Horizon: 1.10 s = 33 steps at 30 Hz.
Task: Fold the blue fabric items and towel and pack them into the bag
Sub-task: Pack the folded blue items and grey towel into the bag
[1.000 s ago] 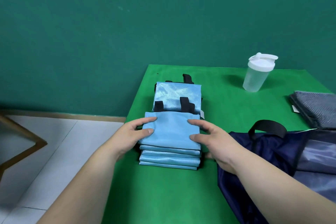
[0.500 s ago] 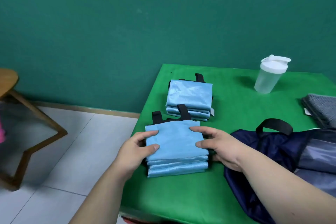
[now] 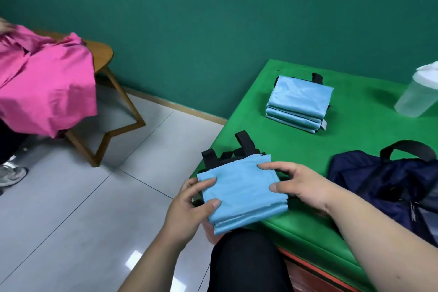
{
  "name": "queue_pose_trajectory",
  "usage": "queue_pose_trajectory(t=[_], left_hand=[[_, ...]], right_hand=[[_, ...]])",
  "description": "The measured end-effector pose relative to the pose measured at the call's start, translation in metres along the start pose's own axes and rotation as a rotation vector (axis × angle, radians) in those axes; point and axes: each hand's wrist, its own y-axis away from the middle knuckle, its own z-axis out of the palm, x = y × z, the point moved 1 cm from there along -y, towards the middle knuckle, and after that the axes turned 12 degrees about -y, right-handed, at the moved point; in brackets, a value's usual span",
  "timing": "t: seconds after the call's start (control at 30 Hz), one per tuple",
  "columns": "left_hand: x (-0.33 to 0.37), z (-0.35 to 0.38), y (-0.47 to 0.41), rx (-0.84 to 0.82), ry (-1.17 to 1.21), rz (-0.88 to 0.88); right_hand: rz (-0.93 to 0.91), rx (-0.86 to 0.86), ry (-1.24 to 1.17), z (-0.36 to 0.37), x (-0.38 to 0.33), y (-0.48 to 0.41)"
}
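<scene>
I see one folded light-blue bundle [image 3: 239, 192], stacked in flat layers with black straps poking out its far side, overhanging the near-left corner of the green table [image 3: 355, 149] — a second folded bundle [image 3: 299, 104] lies flat farther back. The navy bag [image 3: 379, 180] slumps at right, its black handle arched up.

A dark green wall [image 3: 213, 7] fills the upper part. Grey floor tiles [image 3: 71, 220] lie at lower left, reflecting light. A wooden chair [image 3: 105, 54] stands at the left.
</scene>
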Motion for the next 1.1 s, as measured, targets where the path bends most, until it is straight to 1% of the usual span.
queue_pose_trajectory(t=[0.1,0.2,0.27,0.43,0.53,0.63,0.83,1.1], left_hand=[[-0.004,-0.002,-0.001,-0.02,-0.033,-0.012],[-0.006,-0.011,-0.001,-0.102,-0.148,-0.031],[-0.007,-0.016,0.001,-0.156,-0.18,-0.037],[-0.009,-0.02,0.002,-0.253,-0.113,-0.08],[-0.011,-0.018,0.001,-0.246,-0.021,-0.1],[-0.018,-0.016,-0.001,-0.251,0.001,-0.096],[-0.024,-0.014,-0.006,-0.246,0.051,-0.086],[-0.027,-0.015,-0.011,-0.269,0.084,-0.06]], right_hand=[[0.001,-0.049,0.059,-0.003,-0.009,0.0],[0.046,-0.113,0.069,-0.006,-0.017,0.0],[0.084,-0.156,0.058,-0.006,-0.02,0.0],[0.137,-0.198,0.082,-0.008,-0.02,-0.008],[0.108,-0.183,0.133,-0.007,-0.02,-0.007],[0.075,-0.133,0.165,-0.005,-0.014,-0.007],[0.046,-0.094,0.063,-0.001,-0.008,-0.006],[0.06,-0.149,0.04,-0.006,-0.008,-0.01]])
